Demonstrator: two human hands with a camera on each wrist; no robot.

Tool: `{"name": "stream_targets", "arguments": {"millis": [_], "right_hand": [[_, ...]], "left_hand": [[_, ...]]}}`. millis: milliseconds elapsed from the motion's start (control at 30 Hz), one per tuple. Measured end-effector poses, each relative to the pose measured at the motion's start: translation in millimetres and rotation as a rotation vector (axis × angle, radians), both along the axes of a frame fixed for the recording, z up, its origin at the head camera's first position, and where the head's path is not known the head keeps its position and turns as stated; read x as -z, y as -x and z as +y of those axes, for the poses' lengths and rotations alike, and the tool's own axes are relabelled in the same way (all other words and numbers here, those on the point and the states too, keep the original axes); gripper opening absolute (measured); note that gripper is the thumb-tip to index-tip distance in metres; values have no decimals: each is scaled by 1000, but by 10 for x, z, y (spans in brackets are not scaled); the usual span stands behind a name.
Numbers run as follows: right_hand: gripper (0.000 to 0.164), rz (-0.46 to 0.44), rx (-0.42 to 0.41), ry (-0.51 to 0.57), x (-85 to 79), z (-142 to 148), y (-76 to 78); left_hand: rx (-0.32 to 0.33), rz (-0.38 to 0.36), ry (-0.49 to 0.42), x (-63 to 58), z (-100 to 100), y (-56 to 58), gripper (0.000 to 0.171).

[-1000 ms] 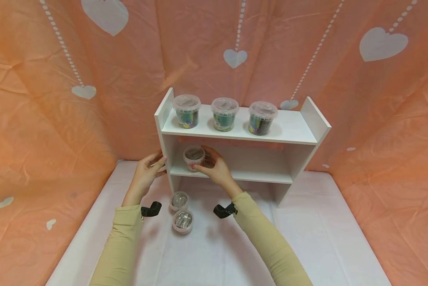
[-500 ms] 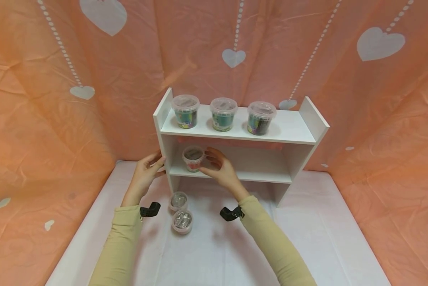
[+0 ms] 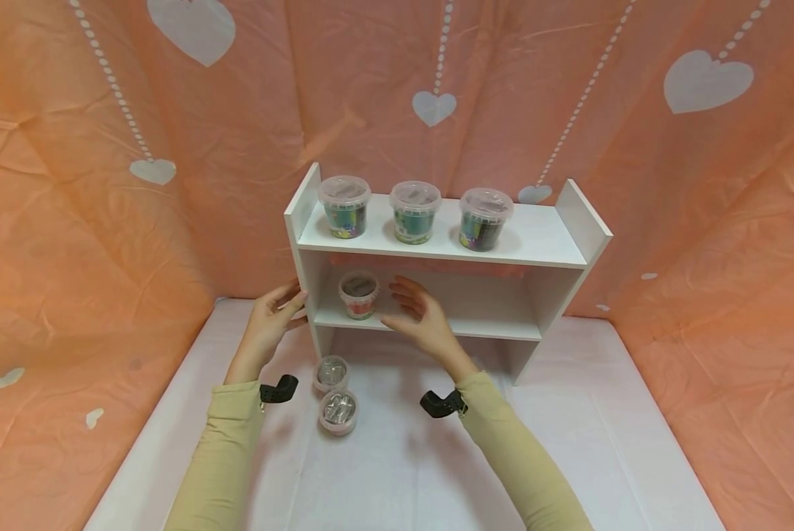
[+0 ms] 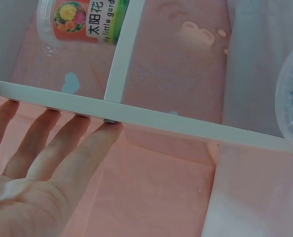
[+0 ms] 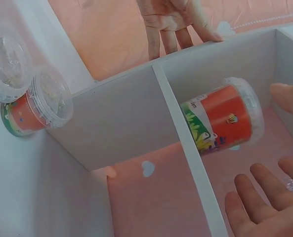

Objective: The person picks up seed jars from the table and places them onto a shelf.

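Observation:
A small lidded plastic tub with a red flower label [image 5: 229, 118] stands upright on the left of the lower shelf [image 3: 476, 302]. My right hand [image 3: 428, 324] is just right of the tub, fingers spread and apart from it, holding nothing. With fairly straight fingers, my left hand [image 3: 268, 324] touches the left side panel [image 4: 62, 98] of the white shelf unit; its fingertips rest against the panel in the left wrist view. Two more lidded tubs sit on the table below: one by the panel's foot [image 3: 332, 372], another nearer tub [image 3: 338, 410] in front of it.
On the top shelf [image 3: 542, 228] stand three larger lidded tubs, a left tub [image 3: 346, 206], a middle tub [image 3: 414, 212] and a right tub [image 3: 484, 220]. An orange curtain [image 3: 370, 88] with white hearts hangs behind. A white cloth [image 3: 569, 442] covers the table.
My right hand has let go of the red-labelled tub and drawn away to the right, its fingers opening. The tub stays on the lower shelf. My left hand keeps its place.

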State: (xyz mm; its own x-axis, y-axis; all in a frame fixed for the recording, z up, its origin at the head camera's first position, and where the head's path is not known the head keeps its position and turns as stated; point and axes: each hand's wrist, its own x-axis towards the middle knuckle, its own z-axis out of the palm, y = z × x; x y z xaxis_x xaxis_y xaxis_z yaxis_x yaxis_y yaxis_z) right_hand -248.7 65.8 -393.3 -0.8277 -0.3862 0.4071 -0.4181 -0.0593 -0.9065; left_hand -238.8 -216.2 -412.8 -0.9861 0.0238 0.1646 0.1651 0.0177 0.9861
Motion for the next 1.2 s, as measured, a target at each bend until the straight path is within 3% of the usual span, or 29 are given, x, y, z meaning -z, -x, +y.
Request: {"name": "stream_targets", "arguments": {"millis": [167, 433, 900, 1200], "right_hand": [[70, 3, -34, 20, 21, 75, -34], [73, 6, -87, 32, 273, 157, 35], [75, 32, -167, 34, 371, 250, -59], [74, 37, -212, 35, 313, 222, -252]], "left_hand": [[-3, 2, 5, 1, 6, 3, 57], [-4, -4, 12, 9, 3, 4, 58], [-9, 35, 11, 21, 13, 12, 56], [-6, 28, 5, 18, 8, 16, 56]]}}
